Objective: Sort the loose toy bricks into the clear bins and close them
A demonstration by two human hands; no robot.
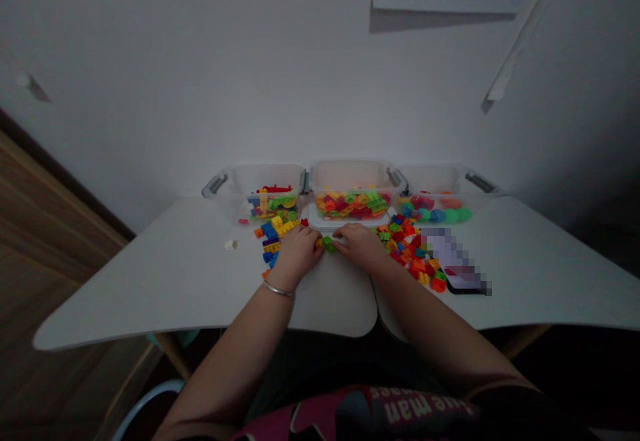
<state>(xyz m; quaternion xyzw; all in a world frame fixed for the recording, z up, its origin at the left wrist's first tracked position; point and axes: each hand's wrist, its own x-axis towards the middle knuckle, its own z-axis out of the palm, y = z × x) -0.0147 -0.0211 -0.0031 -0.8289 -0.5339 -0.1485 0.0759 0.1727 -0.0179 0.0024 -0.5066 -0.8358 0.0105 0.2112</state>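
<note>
Between my two hands, just above the white tabletop point(330, 294), is a green building brick point(329, 244). My left hand point(299, 249), with a silver bangle at its wrist, has its fingers closed on a small yellow brick point(319, 244) beside the green one. Whether the two bricks are joined I cannot tell. From the other side, my right hand point(361, 244) reaches in with bent fingers and thumb closed at the green brick's edge. Loose blue and yellow bricks point(271, 230) lie left of my left hand. A mixed pile of bricks point(407, 244) spreads beyond my right hand.
Three clear plastic boxes line the wall: a left one point(270, 178), a middle one point(350, 173) and a right one point(433, 178), each holding colourful pieces. A phone point(453, 254) with a blurred screen lies right of the pile. A small white piece point(231, 244) rests at the left.
</note>
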